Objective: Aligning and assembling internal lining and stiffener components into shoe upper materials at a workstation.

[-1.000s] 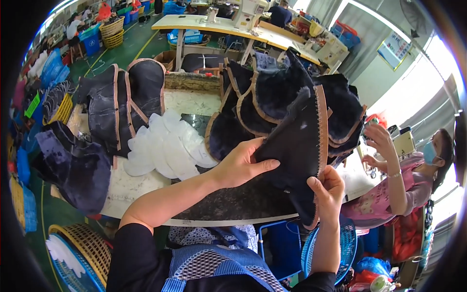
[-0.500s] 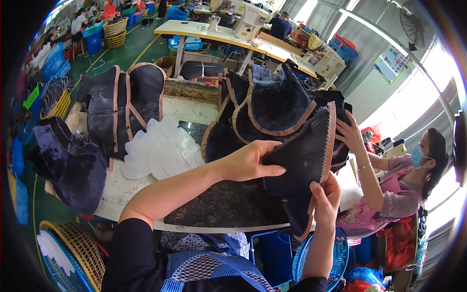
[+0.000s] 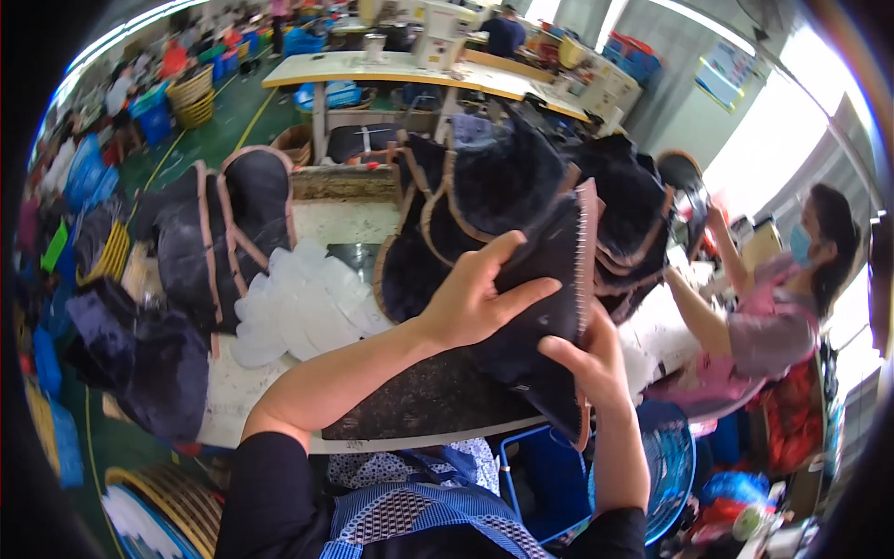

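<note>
A black, fur-lined boot upper piece with a tan, zigzag-stitched edge hangs tilted over the front of the table. My right hand grips it low on the stitched edge, thumb on the dark face and fingers behind. At its left side is my left hand, thumb lying across the face and forefinger stretched apart from it; the other fingers are partly hidden. Beyond my hands lies a pile of similar dark furry pieces with tan borders. White, petal-shaped sheets fan out beside my left forearm.
More dark pieces lie at the table's left, one furry piece over its edge. A co-worker on the right handles a dark, tan-edged piece. Baskets flank me. Sewing machines stand on the far bench.
My left thumb and forefinger have spread apart on the piece, and my right hand has shifted left with it. The co-worker's hands have drawn away from the pile, with a piece held up.
</note>
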Available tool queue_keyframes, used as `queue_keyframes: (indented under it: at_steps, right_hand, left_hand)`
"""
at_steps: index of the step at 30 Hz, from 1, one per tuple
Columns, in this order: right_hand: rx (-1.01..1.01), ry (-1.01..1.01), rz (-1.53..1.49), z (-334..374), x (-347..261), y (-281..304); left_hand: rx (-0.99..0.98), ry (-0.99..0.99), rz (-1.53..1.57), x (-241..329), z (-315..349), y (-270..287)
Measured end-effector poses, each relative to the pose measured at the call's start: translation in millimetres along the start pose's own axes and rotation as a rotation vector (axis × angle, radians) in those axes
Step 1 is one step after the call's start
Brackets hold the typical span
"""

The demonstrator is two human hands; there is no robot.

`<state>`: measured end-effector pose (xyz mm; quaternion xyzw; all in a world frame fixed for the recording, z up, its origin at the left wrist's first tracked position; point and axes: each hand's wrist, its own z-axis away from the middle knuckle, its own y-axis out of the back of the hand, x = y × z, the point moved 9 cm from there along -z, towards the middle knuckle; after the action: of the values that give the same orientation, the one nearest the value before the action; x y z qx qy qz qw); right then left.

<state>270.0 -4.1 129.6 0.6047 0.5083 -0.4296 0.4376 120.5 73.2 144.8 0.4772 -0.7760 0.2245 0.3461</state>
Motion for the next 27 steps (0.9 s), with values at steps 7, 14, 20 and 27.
queue_keyframes:
  at_steps: [7, 14, 20, 27]
  right_hand:
    - [-0.146, 0.699, 0.749, 7.9, -60.8, -87.0]
    - [-0.266, 0.771, 1.058, 67.3, 108.1, -230.7]
    - [-0.433, 0.566, 0.799, 88.7, 89.0, -201.7]
    - [0.102, 0.171, 0.662, 99.1, 66.1, 3.1]
  left_hand:
    - [0.414, 0.224, 0.331, -52.5, 14.6, 139.8]
    - [0.146, 0.297, -0.278, 33.7, 22.0, 184.7]
    - [-0.486, 0.676, -0.342, -31.8, 134.3, 68.6]
    - [-0.759, 0.183, -0.665, -31.6, 180.8, 11.1]
